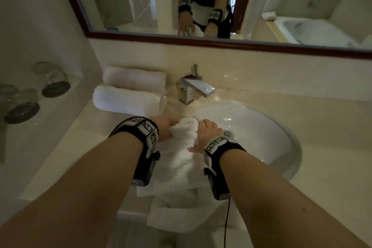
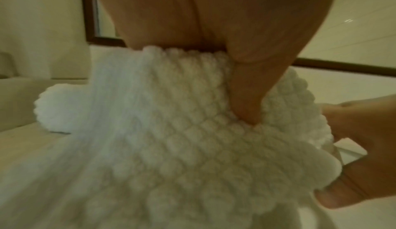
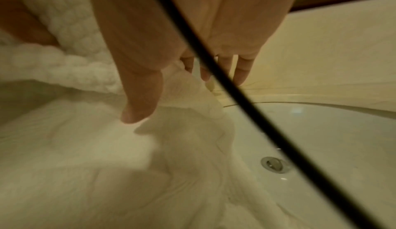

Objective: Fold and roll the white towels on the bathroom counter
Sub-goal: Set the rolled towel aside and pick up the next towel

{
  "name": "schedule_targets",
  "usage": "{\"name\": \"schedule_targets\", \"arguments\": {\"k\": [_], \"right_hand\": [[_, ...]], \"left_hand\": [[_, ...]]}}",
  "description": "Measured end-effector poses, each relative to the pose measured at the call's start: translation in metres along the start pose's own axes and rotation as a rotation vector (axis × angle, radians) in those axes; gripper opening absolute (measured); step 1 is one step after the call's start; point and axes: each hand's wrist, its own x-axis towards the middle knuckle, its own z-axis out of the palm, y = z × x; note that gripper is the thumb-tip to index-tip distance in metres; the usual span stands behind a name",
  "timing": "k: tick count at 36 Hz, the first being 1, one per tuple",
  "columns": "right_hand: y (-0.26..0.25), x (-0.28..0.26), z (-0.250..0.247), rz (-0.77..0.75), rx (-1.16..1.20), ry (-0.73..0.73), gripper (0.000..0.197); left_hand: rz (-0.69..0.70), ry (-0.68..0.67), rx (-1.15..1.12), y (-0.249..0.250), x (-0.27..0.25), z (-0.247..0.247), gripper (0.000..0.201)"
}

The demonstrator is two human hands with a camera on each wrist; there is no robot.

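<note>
While the left hand curls round the near end of a thick white waffle-weave towel, its thumb dug into the started roll, the right hand lies against the roll's other end with fingers fairly straight and reaching down toward the counter, thumb resting on the cloth; it looks to be steadying more than clamping, though how firmly it bears on the roll cannot be made out. The towel sits on the pale marble bathroom counter at the left rim of the white oval sink, its unrolled length trailing back over the counter's front edge. It should handle as soft, light and springy, so the roll will loosen unless both ends are held snug and even. Behind lie two finished white rolled towels beside the square chrome tap. The left fingertips are buried under the cloth, a black cable crosses the right wrist view, and the towel's hanging end is cut off by the arms.
</note>
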Motion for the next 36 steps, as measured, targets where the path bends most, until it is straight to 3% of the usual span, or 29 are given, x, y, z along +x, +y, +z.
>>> {"name": "schedule_targets", "arguments": {"k": [4,8,14,22,28,31,33,36], "right_hand": [[0.042,-0.031,-0.019,0.034,0.183,-0.016,0.06],[0.087,-0.065,-0.041,0.051,0.194,0.069,0.042],[0.161,-0.131,-0.066,0.085,0.205,0.199,0.039],[0.262,-0.194,-0.093,0.218,0.184,0.193,0.03],[0.322,-0.21,-0.112,0.354,0.131,0.193,0.039],[0.354,-0.204,-0.123,0.43,0.044,0.122,0.044],[0.379,-0.2,-0.132,0.511,-0.012,0.052,0.033],[0.415,-0.206,-0.134,0.563,0.094,0.07,0.019]], "left_hand": [[0.063,0.112,0.027,0.05,-0.014,-0.014,0.036],[0.047,0.213,0.071,0.107,-0.031,-0.025,0.035],[0.067,0.216,0.03,0.196,-0.051,-0.028,0.041],[0.183,0.159,0.126,0.297,-0.047,-0.026,0.046],[0.28,0.185,0.218,0.352,-0.013,-0.039,0.043],[0.335,0.213,0.22,0.382,0.002,-0.044,0.042],[0.373,0.222,0.232,0.404,0.011,-0.048,0.042],[0.406,0.233,0.261,0.433,0.028,-0.049,0.041]]}}
